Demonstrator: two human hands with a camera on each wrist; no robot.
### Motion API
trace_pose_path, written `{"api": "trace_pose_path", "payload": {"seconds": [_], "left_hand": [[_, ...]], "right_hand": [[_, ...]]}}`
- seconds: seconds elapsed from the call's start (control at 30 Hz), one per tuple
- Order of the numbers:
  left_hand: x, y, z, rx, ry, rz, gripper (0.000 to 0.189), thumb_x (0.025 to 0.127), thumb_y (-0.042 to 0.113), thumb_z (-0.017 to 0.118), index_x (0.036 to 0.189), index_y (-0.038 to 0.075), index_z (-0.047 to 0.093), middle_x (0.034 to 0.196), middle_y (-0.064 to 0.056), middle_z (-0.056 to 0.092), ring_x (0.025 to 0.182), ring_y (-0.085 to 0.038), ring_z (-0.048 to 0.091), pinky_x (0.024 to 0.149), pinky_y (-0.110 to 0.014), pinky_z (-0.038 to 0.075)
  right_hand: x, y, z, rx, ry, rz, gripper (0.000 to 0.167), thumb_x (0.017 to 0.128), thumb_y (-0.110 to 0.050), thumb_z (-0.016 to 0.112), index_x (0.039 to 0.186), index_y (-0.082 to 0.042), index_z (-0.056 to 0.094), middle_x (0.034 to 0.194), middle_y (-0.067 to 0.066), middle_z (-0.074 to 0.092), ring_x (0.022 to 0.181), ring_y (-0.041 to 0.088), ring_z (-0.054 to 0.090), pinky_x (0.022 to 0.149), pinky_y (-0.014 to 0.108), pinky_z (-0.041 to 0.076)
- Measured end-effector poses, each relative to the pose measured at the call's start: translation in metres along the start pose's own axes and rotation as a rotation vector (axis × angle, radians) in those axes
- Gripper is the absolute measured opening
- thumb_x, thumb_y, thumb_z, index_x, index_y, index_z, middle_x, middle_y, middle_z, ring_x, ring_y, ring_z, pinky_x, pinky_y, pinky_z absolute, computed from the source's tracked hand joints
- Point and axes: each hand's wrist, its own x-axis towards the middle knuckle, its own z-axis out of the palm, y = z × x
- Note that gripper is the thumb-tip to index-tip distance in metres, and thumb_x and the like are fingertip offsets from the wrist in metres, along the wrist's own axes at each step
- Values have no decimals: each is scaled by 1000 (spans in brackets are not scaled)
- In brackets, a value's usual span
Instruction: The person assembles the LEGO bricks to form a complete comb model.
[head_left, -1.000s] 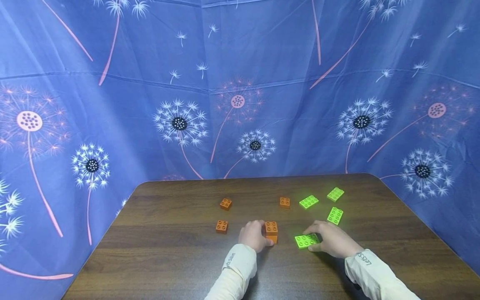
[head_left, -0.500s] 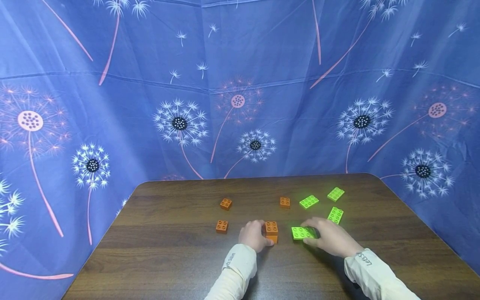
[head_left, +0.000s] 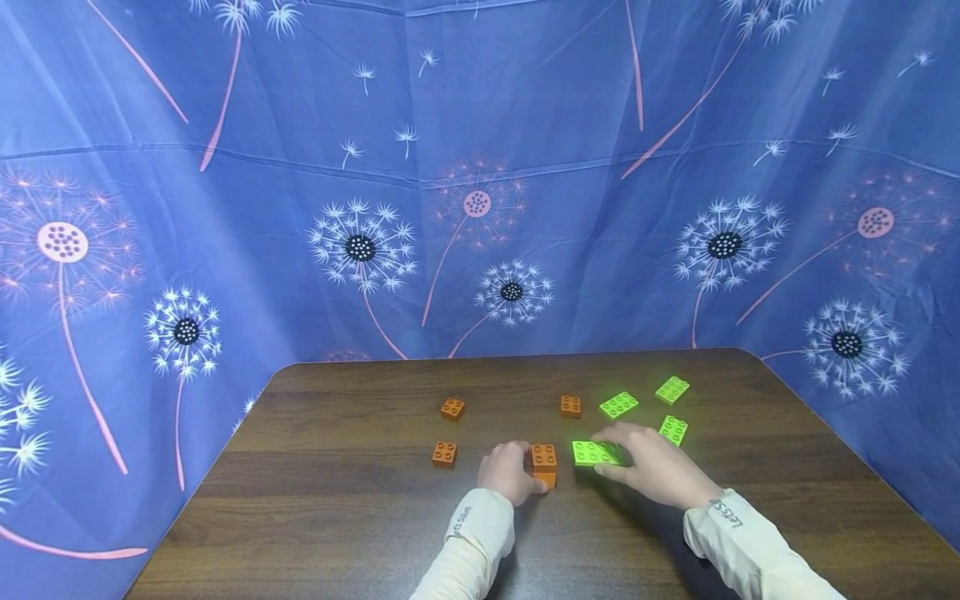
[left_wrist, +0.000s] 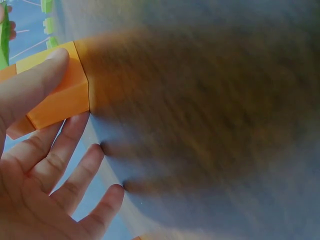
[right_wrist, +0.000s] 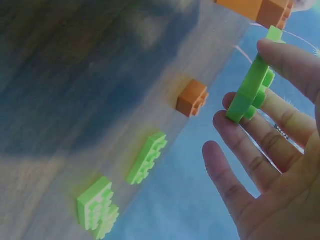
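Note:
My left hand point(head_left: 507, 473) grips a stack of two orange toy building bricks point(head_left: 543, 458) standing on the table. In the left wrist view the thumb lies on the near side of the lower brick point(left_wrist: 65, 97), with fingertips behind it. To the right of the stack, my right hand point(head_left: 648, 463) pinches a flat green brick point(head_left: 590, 453) with its studs up. The right wrist view has this green brick point(right_wrist: 250, 82) between thumb and fingers, raised off the table. A small space separates it from the orange stack point(right_wrist: 240, 6).
Single orange bricks lie at the left point(head_left: 444, 454), farther back point(head_left: 452, 408) and behind the stack point(head_left: 570, 406). Flat green bricks sit at the back right, one nearer brick point(head_left: 673, 430) partly behind my right hand. A blue patterned cloth point(head_left: 480, 250) hangs beyond the brown table point(head_left: 337, 483).
My right hand has lifted the green brick and carried it left and slightly away from me, closer to the orange stack. The left hand has kept its place on the stack.

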Motion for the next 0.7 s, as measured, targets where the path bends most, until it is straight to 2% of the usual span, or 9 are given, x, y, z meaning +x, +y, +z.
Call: {"api": "trace_pose_path", "payload": {"seconds": [0.2, 0.7], "left_hand": [[-2, 1, -1, 28, 34, 19, 54, 68, 21, 95, 113, 2, 72, 104, -12, 74, 99, -32, 68, 89, -49, 53], [-2, 0, 0, 7, 35, 8, 55, 68, 20, 95, 115, 1, 72, 108, -14, 73, 103, -34, 68, 91, -50, 52]], "right_hand": [[2, -5, -3, -11, 5, -3, 37, 88, -26, 79, 119, -6, 71, 119, 9, 72, 113, 36, 66, 97, 56, 51], [8, -11, -8, -22, 12, -33, 36, 89, -26, 79, 120, -9, 72, 120, 8, 72, 112, 35, 66, 96, 56, 51]]}}
